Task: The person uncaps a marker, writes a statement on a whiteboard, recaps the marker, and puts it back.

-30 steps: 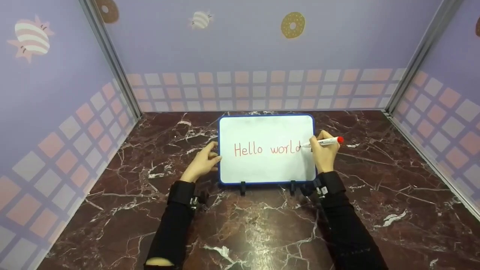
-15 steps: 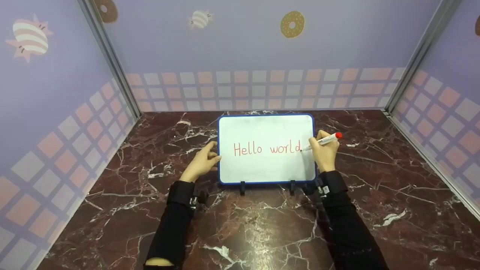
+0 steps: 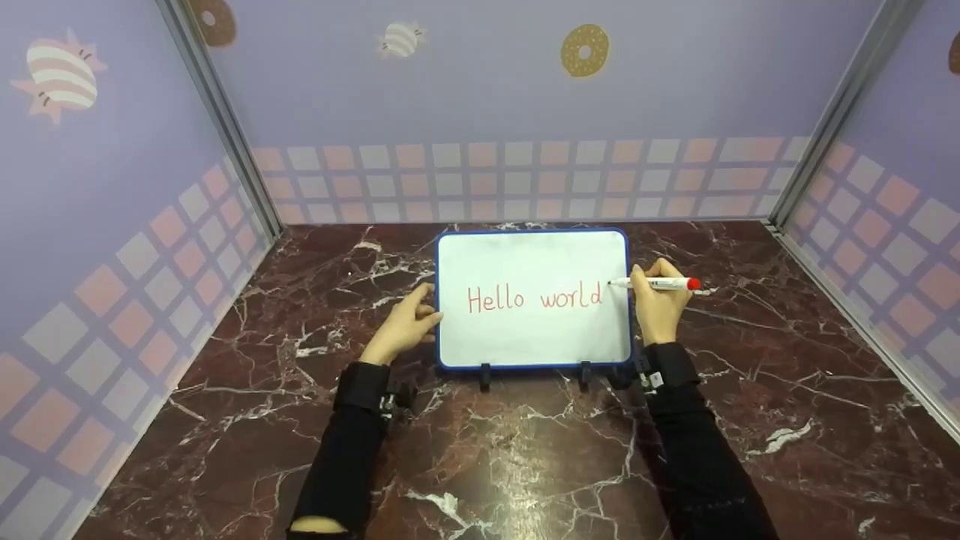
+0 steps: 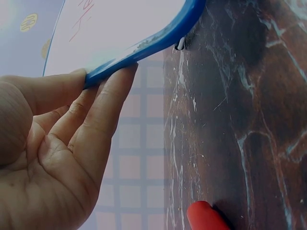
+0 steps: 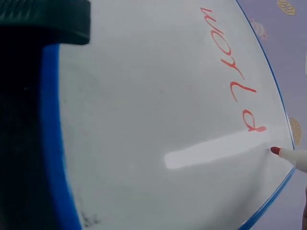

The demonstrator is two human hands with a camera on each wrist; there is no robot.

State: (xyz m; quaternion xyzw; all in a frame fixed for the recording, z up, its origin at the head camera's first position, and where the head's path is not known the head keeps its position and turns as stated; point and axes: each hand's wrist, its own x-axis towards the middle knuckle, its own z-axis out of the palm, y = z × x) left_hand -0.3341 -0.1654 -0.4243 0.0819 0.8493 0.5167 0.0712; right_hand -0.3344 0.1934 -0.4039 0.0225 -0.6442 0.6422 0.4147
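Note:
A blue-framed whiteboard (image 3: pixel 532 337) stands tilted back at the middle of the table, with "Hello world" in red handwriting (image 3: pixel 534 298) across it. My left hand (image 3: pixel 405 322) pinches its left edge, thumb at the front rim and fingers behind; the left wrist view shows this hand (image 4: pixel 72 139) close up. In my right hand (image 3: pixel 658 311) is a white marker (image 3: pixel 667 283) with a red end, gripped beside the board's right edge. Its red tip (image 5: pixel 275 150) is just right of the "d", close over the writing surface.
Two black stand feet (image 3: pixel 485 377) support the board's lower edge on the dark marbled table (image 3: pixel 510 465). On the tabletop in the left wrist view lies a red rounded object (image 4: pixel 206 216), partly cut off. Lilac panels (image 3: pixel 480 90) enclose the back and sides.
The "d" has gained its full upright stroke. My right hand has shifted right with the marker, whose tip has moved up and right from the foot of the "d". The left hand stays put.

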